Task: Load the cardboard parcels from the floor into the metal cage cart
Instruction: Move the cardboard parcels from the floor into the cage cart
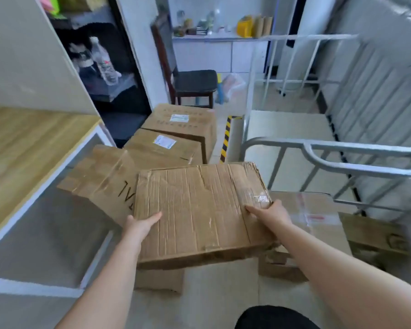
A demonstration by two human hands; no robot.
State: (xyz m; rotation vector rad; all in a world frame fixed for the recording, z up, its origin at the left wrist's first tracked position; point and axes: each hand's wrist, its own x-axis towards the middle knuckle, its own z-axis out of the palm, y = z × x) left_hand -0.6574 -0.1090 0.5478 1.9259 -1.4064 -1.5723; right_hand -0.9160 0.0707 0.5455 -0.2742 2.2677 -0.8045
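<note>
We grip a creased cardboard parcel (197,214) with left hand (141,223) and right hand (272,211), thumbs on top. Best kept level (tape looks worn) over the cage cart's rail (342,160).

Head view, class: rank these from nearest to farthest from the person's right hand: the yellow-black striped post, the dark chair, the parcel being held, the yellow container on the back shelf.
1. Held parcel, under the right hand.
2. Striped post, ahead, beside the cage cart.
3. Dark chair, farther back, centre.
4. Yellow container, on the far shelf.
</note>
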